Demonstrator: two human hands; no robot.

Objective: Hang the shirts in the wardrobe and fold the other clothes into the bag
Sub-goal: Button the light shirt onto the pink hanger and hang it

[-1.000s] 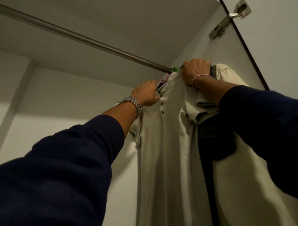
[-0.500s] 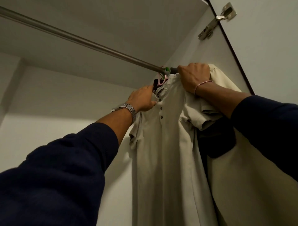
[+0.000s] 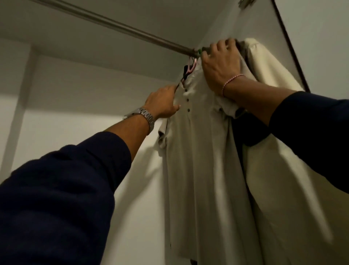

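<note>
A pale beige polo shirt (image 3: 200,160) with dark buttons hangs from a pink hanger (image 3: 192,66) on the metal wardrobe rail (image 3: 120,25) near its right end. My left hand (image 3: 162,103) holds the shirt's left shoulder by the collar, thumb on the cloth. Higher up, my right hand (image 3: 220,64) grips the shirt's right shoulder just under the rail, beside a green hanger hook (image 3: 200,50). A second light shirt (image 3: 264,75) hangs behind it against the wardrobe's right wall, with a dark garment (image 3: 249,130) between the two.
The wardrobe's white back wall (image 3: 75,94) and ceiling surround the rail, whose left stretch is bare. The open door's dark edge (image 3: 290,47) runs down at the right, with a hinge (image 3: 245,2) at the top. No bag or other clothes are in view.
My left hand slid down from the collar top to the shoulder beside the buttons. The right hand stayed on the shirt's other shoulder. The pink hanger now shows above the collar.
</note>
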